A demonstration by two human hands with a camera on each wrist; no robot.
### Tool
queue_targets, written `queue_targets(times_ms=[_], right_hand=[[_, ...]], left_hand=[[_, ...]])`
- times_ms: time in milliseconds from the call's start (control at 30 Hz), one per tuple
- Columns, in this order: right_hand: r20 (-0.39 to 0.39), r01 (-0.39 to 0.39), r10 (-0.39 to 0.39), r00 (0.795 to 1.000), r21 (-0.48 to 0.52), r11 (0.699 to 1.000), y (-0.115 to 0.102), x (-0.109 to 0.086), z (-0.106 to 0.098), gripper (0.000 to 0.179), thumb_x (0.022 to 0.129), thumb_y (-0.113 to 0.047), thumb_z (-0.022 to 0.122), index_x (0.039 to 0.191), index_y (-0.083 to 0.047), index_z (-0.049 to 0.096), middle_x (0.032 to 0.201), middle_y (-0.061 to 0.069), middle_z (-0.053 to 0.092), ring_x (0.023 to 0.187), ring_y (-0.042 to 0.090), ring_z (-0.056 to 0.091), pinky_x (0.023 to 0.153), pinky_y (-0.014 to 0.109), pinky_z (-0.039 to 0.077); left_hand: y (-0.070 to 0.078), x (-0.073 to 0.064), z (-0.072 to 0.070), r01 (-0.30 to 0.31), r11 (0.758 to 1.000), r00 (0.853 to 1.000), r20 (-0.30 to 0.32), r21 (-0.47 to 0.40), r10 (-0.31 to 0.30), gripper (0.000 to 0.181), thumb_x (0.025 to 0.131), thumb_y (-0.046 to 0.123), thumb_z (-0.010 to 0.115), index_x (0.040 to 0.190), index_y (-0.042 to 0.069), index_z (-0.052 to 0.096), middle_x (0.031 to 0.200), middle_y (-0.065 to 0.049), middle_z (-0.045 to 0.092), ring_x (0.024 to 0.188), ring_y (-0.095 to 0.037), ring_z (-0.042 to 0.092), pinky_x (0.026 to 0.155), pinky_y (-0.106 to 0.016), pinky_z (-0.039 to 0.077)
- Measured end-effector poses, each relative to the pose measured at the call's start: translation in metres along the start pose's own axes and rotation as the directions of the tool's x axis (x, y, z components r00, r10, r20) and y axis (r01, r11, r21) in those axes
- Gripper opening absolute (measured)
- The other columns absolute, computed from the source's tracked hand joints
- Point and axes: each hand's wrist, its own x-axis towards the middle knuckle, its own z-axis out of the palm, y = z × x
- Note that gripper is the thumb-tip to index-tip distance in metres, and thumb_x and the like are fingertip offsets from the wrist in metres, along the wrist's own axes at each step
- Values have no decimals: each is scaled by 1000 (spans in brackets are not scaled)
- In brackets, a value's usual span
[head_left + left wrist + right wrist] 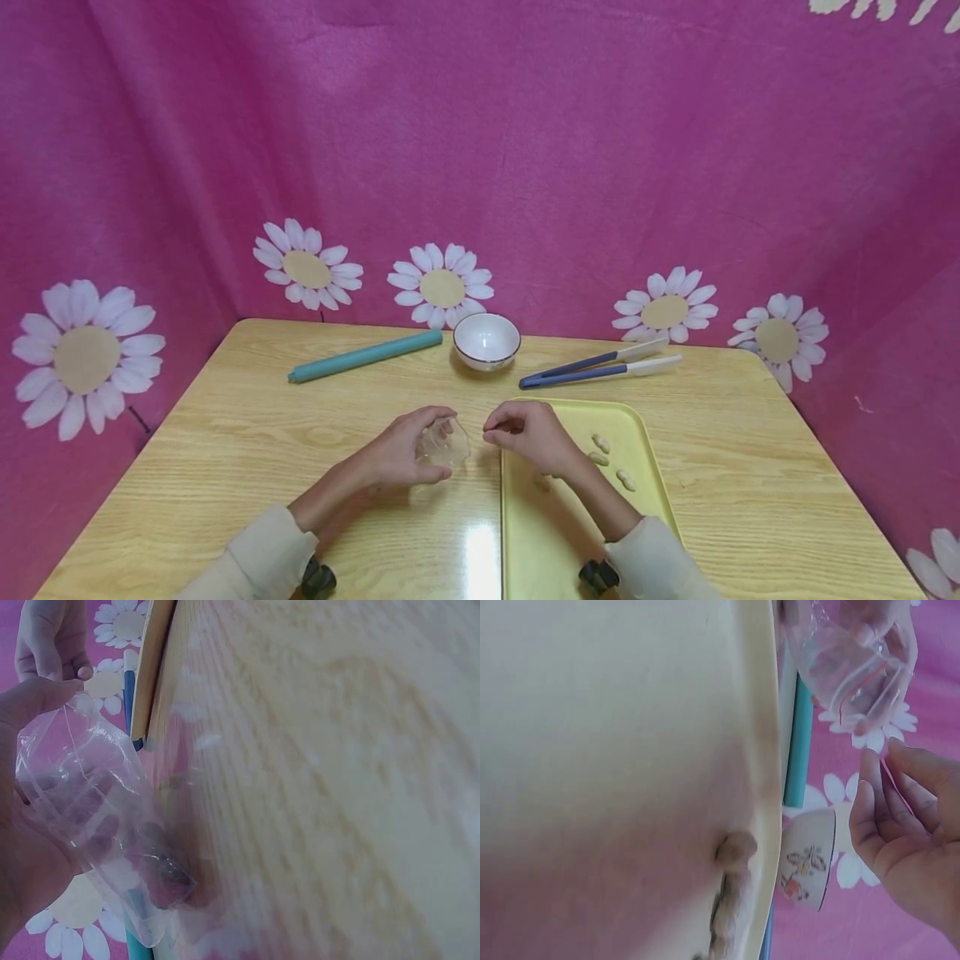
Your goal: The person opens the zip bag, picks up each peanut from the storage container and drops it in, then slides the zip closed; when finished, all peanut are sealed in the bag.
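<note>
My left hand point(401, 450) holds a clear plastic bag point(444, 443) between thumb and fingers, its mouth spread toward the right. A red line runs along the bag's point(862, 694) mouth in the right wrist view. Something brownish shows blurred low in the bag point(90, 772) in the left wrist view; its kind is unclear. Just right of the mouth is my right hand point(532, 433), above the yellow tray's left edge. Its fingers point(900, 802) are bent loosely, thumb and index tips close but apart, with nothing visible between them. Several unshelled peanuts point(599, 458) lie on the tray point(645, 508).
A white bowl point(486, 340) with a dark rim stands at the table's back. To its left lies a teal rod point(366, 356). Tongs point(585, 367) with blue arms and pale tips lie behind the tray. A pink flowered cloth point(480, 150) hangs around the wooden table point(750, 467).
</note>
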Motion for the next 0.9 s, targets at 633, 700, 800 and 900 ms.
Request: queue_targets(times_ms=[633,700,800,900], right_hand=[[-129,-115,102,986,-97,989,47,-26,-71,11,83,-11,71,89,-2,70,85,11,71,74,6,63,66,19,51],[-142,-129,111,984,-121,984,53,-29,-78,12,83,-11,71,90,-1,70,85,11,71,75,6,64,66,19,51],[-166,-150,121,979,-178,972,62,-32,-89,13,83,-11,71,91,-1,70,85,10,71,74,5,63,65,20,50],[-166,-183,146,975,-232,955,70,-36,-97,11,83,-8,69,91,0,70,83,10,71,72,7,61,65,21,49]], left_hand=[[1,-2,-3,12,1000,1000,1,-23,-12,74,71,20,80,135,9,45,123,-4,58,120,-24,51,102,-50,39],[1,-2,-3,12,1000,1000,0,-23,-12,74,71,19,80,135,8,45,123,-4,58,120,-24,51,102,-51,39],[1,-2,-3,13,1000,1000,-1,-26,-13,74,71,18,80,135,7,45,124,-4,58,121,-24,51,102,-51,39],[1,-2,-4,10,999,1000,-1,-30,-10,75,71,18,80,135,6,45,123,-5,58,121,-24,51,102,-51,39]])
